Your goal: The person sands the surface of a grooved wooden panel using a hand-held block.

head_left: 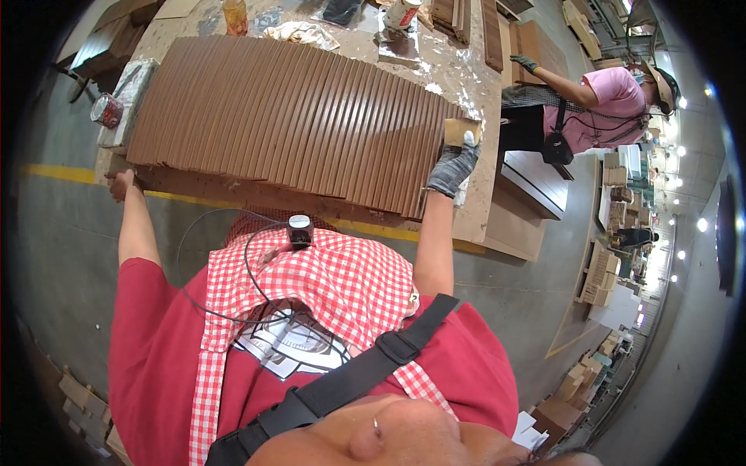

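A long row of brown wooden slats (287,124) lies side by side across the worktable (475,186). At the row's right end, my right hand (453,169), in a grey glove with pale fingertips, is closed on a tan sanding pad (463,132). The pad rests at or just above the last slats; exact contact is unclear. My bare left hand (122,185) is at the near left corner of the row, fingers curled against the table's edge. What those fingers grip, if anything, is hidden.
An amber jar (235,17), a crumpled cloth (301,35) and a white can (401,14) stand along the far side. Another can (107,111) sits at the left. A co-worker in pink (598,109) stands right of the table. A black cable (186,233) loops by my apron.
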`<state>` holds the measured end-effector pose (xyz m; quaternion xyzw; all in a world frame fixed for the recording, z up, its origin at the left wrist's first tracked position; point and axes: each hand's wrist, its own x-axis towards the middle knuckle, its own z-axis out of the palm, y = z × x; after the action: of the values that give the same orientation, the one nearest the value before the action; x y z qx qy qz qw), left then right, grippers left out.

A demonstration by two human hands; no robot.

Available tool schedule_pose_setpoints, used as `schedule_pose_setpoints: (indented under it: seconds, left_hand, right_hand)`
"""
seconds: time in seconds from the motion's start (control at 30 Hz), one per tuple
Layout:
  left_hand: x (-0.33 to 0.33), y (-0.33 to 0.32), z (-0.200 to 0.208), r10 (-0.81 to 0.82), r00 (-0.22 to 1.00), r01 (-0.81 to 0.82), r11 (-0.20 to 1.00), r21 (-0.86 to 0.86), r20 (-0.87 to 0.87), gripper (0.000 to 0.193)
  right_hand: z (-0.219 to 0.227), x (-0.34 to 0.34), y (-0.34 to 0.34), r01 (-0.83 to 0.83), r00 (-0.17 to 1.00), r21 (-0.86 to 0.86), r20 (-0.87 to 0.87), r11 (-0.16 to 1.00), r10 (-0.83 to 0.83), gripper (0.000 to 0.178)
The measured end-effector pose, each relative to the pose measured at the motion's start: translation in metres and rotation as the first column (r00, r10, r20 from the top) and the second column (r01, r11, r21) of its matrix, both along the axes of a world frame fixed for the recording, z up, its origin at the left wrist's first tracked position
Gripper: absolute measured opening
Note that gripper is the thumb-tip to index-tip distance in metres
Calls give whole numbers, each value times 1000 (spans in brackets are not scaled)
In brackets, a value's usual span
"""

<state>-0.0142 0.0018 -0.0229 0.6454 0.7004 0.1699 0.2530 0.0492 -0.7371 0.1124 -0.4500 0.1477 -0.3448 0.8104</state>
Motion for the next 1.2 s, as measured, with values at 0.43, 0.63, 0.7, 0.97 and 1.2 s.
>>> schedule_pose_setpoints:
  seconds: [0.43, 0.63, 0.7, 0.97, 1.2]
  left_hand:
    - [23, -1, -17, -195, 937, 212, 977, 30, -290, 65]
    - [15, 4, -9, -159, 965, 164, 986, 6, -211, 63]
    - [6, 11, -9, -167, 963, 176, 984, 25, -211, 62]
    - [20, -2, -1, 182, 958, -179, 983, -32, 223, 64]
    - [14, -6, -9, -98, 994, 100, 994, 34, -54, 57]
  right_hand:
    - [20, 110, 37, -420, 904, -897, -401, 139, 145, 44]
    - [36, 110, 55, -556, 827, -803, -561, -214, -46, 35]
    - [45, 89, 70, -731, 682, -670, -725, -129, -100, 33]
    - [65, -49, 88, -781, 608, -602, -794, -166, 16, 31]
    - [67, -40, 67, -765, 630, -641, -727, 57, 273, 44]
